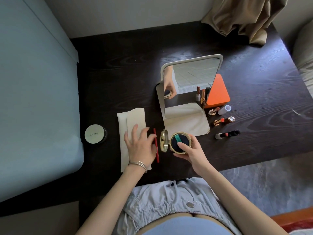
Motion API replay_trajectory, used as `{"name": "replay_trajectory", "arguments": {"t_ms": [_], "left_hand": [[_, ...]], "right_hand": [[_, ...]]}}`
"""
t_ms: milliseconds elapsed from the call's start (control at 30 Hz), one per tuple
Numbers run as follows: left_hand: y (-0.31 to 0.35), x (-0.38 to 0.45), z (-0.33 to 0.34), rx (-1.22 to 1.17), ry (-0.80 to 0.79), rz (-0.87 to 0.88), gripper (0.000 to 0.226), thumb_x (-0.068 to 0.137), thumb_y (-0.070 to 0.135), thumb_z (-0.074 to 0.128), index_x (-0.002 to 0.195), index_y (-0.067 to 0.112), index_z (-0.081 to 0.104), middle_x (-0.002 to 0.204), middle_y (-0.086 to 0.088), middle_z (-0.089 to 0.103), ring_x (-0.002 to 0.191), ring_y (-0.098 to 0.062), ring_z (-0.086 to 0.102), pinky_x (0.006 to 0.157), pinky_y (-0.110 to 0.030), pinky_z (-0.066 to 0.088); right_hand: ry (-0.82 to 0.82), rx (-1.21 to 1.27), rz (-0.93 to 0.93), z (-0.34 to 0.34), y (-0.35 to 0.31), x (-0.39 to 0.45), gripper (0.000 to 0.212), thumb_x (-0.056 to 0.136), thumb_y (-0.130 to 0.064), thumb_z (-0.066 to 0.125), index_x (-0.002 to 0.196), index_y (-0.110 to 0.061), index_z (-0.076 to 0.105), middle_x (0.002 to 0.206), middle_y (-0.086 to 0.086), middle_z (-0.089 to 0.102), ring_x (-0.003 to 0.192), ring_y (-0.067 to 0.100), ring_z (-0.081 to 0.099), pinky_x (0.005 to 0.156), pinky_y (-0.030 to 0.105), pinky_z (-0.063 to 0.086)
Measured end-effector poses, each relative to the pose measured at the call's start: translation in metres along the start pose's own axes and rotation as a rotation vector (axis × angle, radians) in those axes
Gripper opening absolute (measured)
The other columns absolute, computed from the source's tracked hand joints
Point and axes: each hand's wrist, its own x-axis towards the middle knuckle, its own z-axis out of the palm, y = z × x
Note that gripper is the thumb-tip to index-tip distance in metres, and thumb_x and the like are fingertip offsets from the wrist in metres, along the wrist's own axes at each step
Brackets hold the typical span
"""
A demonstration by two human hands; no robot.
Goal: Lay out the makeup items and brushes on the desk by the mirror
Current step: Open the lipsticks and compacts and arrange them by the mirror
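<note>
The gold compact point(179, 142) is sitting open in front of the mirror point(189, 85), just above the dark wooden desk point(118, 78); whether it is touching the desk is unclear. Its round lid is standing hinged up on the left, and inside a dark puff with a teal band is lying flat. The right hand point(191, 153) is cupping it from below, fingers curled round the rim and the thumb pressing on the puff. The left hand point(140, 145) is hovering relaxed, fingers spread, over a cream fabric pouch point(132, 119), gripping nothing; its fingertips are blurring beside a slim red pencil point(156, 146), partly hiding it. A round silver-lidded jar point(95, 134) is standing well to the left. Right of the mirror, three uncapped lipsticks point(218, 122) are lying in a column with their caps beside them, near an orange wedge-shaped box point(217, 92). The mirror is reflecting the hand, the compact and two lipsticks. Tan cloth point(245, 16) is draping over the far corner, cut off at the top.
</note>
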Motion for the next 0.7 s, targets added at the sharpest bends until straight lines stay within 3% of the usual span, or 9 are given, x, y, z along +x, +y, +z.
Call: {"name": "replay_trajectory", "arguments": {"t_ms": [67, 100, 233, 433, 567, 700], "left_hand": [[0.002, 0.006, 0.009, 0.140, -0.236, 0.030, 0.034, 0.084, 0.037, 0.056, 0.118, 0.039, 0.054, 0.154, 0.003, 0.019, 0.144, -0.036, -0.004, 0.104, -0.071, 0.000], [0.001, 0.010, 0.012, 0.159, -0.293, 0.014, 0.039, 0.085, 0.041, 0.055, 0.124, 0.042, 0.048, 0.156, 0.004, 0.008, 0.143, -0.037, -0.014, 0.102, -0.075, -0.002], [0.003, 0.018, 0.016, 0.110, -0.360, -0.082, 0.052, 0.083, 0.040, 0.061, 0.130, 0.043, 0.039, 0.157, 0.002, -0.010, 0.138, -0.042, -0.026, 0.099, -0.079, 0.005], [-0.010, 0.008, 0.014, 0.081, -0.379, -0.118, 0.042, 0.082, 0.030, 0.062, 0.119, 0.035, 0.042, 0.156, 0.007, -0.006, 0.139, -0.037, -0.027, 0.100, -0.076, 0.014], [-0.032, -0.007, 0.011, 0.120, -0.372, -0.145, 0.042, 0.084, 0.029, 0.055, 0.124, 0.034, 0.043, 0.155, 0.011, 0.001, 0.142, -0.032, -0.020, 0.100, -0.070, 0.021], [-0.048, -0.019, 0.010, 0.158, -0.380, -0.114, 0.045, 0.086, 0.027, 0.051, 0.129, 0.035, 0.041, 0.156, 0.015, 0.002, 0.143, -0.028, -0.019, 0.102, -0.069, 0.019]], "right_hand": [[0.032, 0.044, 0.012, -0.004, 0.000, 0.000, 0.032, 0.087, -0.003, 0.061, 0.117, -0.011, 0.050, 0.123, 0.016, 0.056, 0.110, 0.035, 0.061, 0.073, 0.038, 0.060], [0.044, 0.056, 0.018, -0.005, 0.000, 0.001, 0.031, 0.088, -0.003, 0.060, 0.116, -0.011, 0.050, 0.122, 0.015, 0.057, 0.109, 0.036, 0.062, 0.072, 0.036, 0.061], [0.068, 0.078, 0.036, -0.007, -0.001, 0.002, 0.032, 0.089, -0.003, 0.059, 0.117, -0.011, 0.049, 0.120, 0.013, 0.058, 0.099, 0.032, 0.068, 0.070, 0.034, 0.061], [0.081, 0.091, 0.104, 0.004, -0.001, 0.014, 0.041, 0.088, -0.003, 0.060, 0.125, -0.011, 0.045, 0.124, 0.014, 0.055, 0.102, 0.034, 0.066, 0.073, 0.036, 0.061], [0.075, 0.079, 0.143, 0.020, 0.000, 0.026, 0.044, 0.088, -0.002, 0.061, 0.128, -0.010, 0.045, 0.130, 0.016, 0.052, 0.113, 0.034, 0.059, 0.074, 0.037, 0.060], [0.072, 0.151, 0.189, 0.038, 0.000, 0.035, 0.042, 0.088, 0.001, 0.060, 0.126, -0.009, 0.046, 0.128, 0.014, 0.052, 0.115, 0.032, 0.056, 0.079, 0.040, 0.057]]}}
